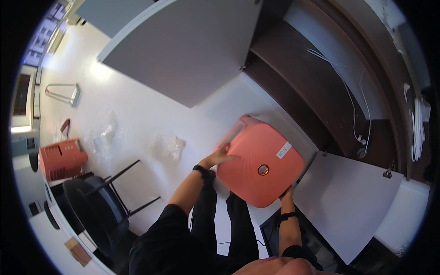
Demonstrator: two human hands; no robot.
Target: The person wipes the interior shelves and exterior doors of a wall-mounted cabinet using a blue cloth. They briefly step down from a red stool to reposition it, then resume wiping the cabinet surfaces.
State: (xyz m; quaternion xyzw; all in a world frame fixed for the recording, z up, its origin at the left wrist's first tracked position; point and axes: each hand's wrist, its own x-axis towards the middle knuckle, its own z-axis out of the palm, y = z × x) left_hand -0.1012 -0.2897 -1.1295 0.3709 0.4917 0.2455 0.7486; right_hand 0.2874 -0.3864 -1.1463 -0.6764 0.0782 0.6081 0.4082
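A coral plastic box-like container [247, 161] with rounded corners is held in front of my legs. Its broad face carries a round metal-rimmed fitting [263, 169] and a white label [284, 150] with writing on it. My left hand [220, 155] grips the container's left side, thumb on the broad face. Along the lower right edge, my right hand [287, 193] holds it from beneath, and most of those fingers are hidden. The open cabinet [285, 92] stands just beyond the container, with a dark brown interior.
One cabinet door [185, 51] swings out above, another [347, 202] at right. White cables [347, 82] hang inside the cabinet. Crumpled clear plastic bags [170, 146] lie on the floor. A black chair [96, 202], a vented coral plastic item [63, 160] and a metal frame [70, 94] are at left.
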